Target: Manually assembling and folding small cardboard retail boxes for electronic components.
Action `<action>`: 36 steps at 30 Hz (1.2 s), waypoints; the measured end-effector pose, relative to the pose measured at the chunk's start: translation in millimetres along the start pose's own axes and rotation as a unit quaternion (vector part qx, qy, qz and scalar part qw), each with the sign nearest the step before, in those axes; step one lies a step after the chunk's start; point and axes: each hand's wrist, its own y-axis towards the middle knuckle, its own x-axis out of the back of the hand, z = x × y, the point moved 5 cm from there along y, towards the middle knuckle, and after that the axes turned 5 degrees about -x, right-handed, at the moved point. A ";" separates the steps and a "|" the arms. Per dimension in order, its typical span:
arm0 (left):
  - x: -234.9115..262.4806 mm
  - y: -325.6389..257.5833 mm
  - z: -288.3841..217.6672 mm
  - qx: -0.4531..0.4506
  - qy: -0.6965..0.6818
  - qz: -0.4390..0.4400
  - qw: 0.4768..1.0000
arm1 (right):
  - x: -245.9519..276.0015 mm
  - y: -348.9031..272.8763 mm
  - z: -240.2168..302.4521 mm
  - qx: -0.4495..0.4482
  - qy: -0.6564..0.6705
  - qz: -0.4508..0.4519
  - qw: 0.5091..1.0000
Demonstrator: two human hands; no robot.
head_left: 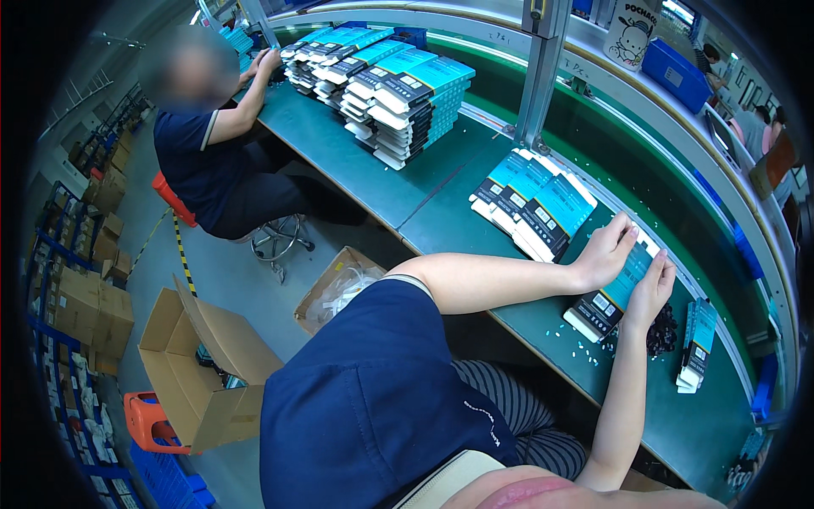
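The person is sitting at a long green desk (475,229) and is holding a flat teal-and-black package (617,288) between both hands. The left hand (604,253) is gripping the package's upper left edge, fingers curled over the top and thumb along the side. The right hand (651,293) is lying against its right edge, fingers extended and pressed on the face, not closed around it. The package is resting tilted on the desk, its white lower end pointing toward the person.

Just to the left, a small stack (534,202) of similar packages is lying fanned out on the desk. To the right, touching the right hand's wrist side, a pile of small dark parts (663,331) is sitting, and beyond it two more packages (697,343) are lying near the desk's edge. Small white bits are lying scattered around the held package.

Farther along the desk, tall stacks (390,85) are standing, and another person (212,144) is sitting beside them, one hand reaching toward them. Open cardboard boxes (203,356) are standing on the floor.
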 end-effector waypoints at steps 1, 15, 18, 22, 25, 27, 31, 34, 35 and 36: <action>0.8 -0.7 3.4 -0.015 0.007 -0.016 1.000 | -0.1 0.9 0.0 -0.014 -0.002 -0.001 1.000; -0.5 5.3 1.9 -0.018 -0.075 -0.020 0.997 | -2.5 -2.2 17.7 0.009 0.072 -0.046 0.996; 1.3 4.5 -5.1 -0.005 -0.062 -0.020 0.998 | -2.8 -4.2 17.8 0.004 0.086 -0.043 0.995; 4.6 5.8 -7.5 0.030 -0.064 -0.027 0.997 | -5.2 -5.3 18.6 0.000 0.121 -0.012 0.993; 4.7 5.5 -1.4 0.033 -0.064 -0.044 0.996 | -7.9 -7.8 23.3 -0.003 0.105 -0.014 0.994; 2.4 5.9 -0.1 0.030 -0.068 -0.050 0.996 | -6.1 -7.5 25.5 -0.001 0.083 -0.025 0.996; 3.5 4.3 -2.8 0.043 -0.067 -0.023 0.997 | -6.8 -7.3 28.7 0.022 0.003 -0.034 0.999; 5.4 6.2 1.0 -0.010 -0.074 -0.026 0.997 | -14.8 -8.7 30.9 0.024 0.043 -0.025 0.998; 7.6 8.1 4.4 -0.025 -0.044 -0.027 0.998 | -16.1 -8.6 29.9 0.014 0.054 -0.015 0.998; 8.2 8.0 6.0 -0.011 -0.069 -0.024 0.997 | -18.9 -8.3 28.3 0.010 0.063 -0.009 0.998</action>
